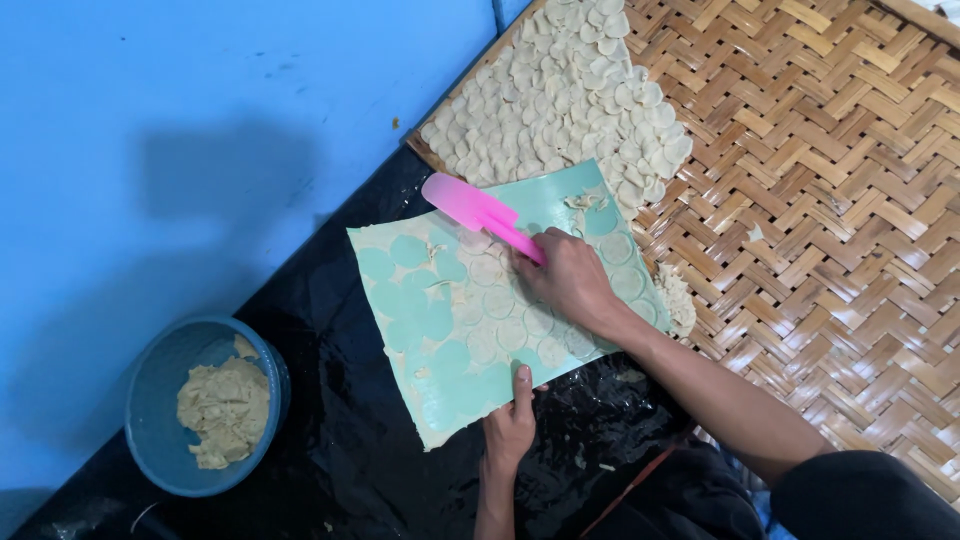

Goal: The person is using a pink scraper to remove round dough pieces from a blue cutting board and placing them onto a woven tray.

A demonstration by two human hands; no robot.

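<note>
My right hand (570, 278) grips a pink spatula (470, 207) whose blade points up and left over a light green plastic sheet (420, 400). The sheet carries thin round dough discs (510, 320) and round bare patches on its left part. My left hand (512, 425) pinches the sheet's near edge, thumb on top. The sheet lies partly on black plastic (330, 330) and partly on a woven bamboo tray (830, 200).
A pile of many pale dough discs (560, 95) covers the tray's upper left part. A blue bowl (150, 400) with a lump of beige dough (222, 410) stands at the lower left. A blue wall (200, 120) fills the left side.
</note>
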